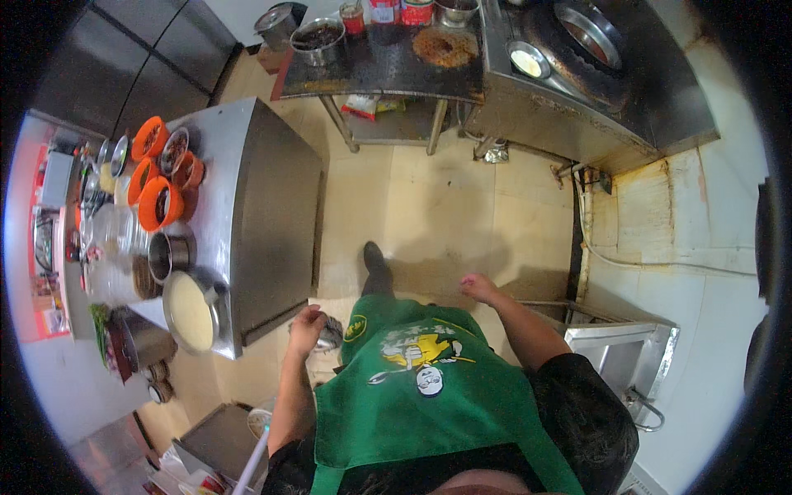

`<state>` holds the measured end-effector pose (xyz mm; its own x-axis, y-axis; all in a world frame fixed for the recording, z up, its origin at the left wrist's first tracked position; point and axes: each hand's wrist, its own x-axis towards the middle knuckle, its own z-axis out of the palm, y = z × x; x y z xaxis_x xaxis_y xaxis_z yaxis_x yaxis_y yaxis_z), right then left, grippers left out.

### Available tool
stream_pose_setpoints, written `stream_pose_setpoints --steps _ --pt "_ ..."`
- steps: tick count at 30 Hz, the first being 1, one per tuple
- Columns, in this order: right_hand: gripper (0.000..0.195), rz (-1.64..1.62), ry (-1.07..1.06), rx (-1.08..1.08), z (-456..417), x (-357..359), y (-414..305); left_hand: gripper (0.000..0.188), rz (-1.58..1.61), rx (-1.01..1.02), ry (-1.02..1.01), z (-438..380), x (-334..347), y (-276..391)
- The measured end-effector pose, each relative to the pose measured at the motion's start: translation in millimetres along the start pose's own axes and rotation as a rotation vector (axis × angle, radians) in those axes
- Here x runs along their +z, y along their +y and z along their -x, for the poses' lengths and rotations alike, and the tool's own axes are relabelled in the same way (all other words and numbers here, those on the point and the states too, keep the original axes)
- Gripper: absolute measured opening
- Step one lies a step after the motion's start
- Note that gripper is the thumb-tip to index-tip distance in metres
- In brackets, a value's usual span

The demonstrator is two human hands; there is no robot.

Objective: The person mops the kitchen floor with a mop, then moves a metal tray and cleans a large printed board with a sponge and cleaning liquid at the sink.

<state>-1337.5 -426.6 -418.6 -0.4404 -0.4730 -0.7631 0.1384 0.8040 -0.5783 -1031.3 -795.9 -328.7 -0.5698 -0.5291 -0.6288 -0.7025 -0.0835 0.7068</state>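
Note:
My left hand (307, 329) hangs at my left side, beside the stainless-steel counter's near corner, with its fingers loosely curled. Near it on the counter stands a metal pot (192, 312) of pale, cream-coloured contents. My right hand (479, 289) is raised in front of my right hip above the tiled floor, its fingers bent inward. Neither hand visibly touches anything, though both palms are hidden. Between them hangs my green apron (427, 383) with a printed cartoon cook. One dark shoe (373, 256) shows ahead on the floor.
Orange bowls (162, 203) and an empty-looking steel pot (169, 257) line the steel counter (216, 185). Ahead, a dark worktable (383, 68) holds a pot of dark contents (318, 40). A wok range (575, 117) stands front right, and a sink (625, 352) lies right.

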Motion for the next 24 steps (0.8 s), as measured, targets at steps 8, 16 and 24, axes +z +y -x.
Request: stream_pose_setpoints --steps 8,16,24 --pt "0.028 -0.138 0.192 0.066 -46.4 -38.2 -57.2 0.028 -0.226 0.34 -0.342 -199.0 33.2 190.7" --pt "0.023 -0.784 0.291 -0.078 -141.8 -93.8 -175.1 0.037 0.441 -0.053 -0.387 -309.3 43.4 285.9" --pt "0.028 -1.408 0.169 -0.303 -314.9 -162.4 -237.6 0.034 0.86 -0.191 -0.276 -432.7 43.2 290.5"
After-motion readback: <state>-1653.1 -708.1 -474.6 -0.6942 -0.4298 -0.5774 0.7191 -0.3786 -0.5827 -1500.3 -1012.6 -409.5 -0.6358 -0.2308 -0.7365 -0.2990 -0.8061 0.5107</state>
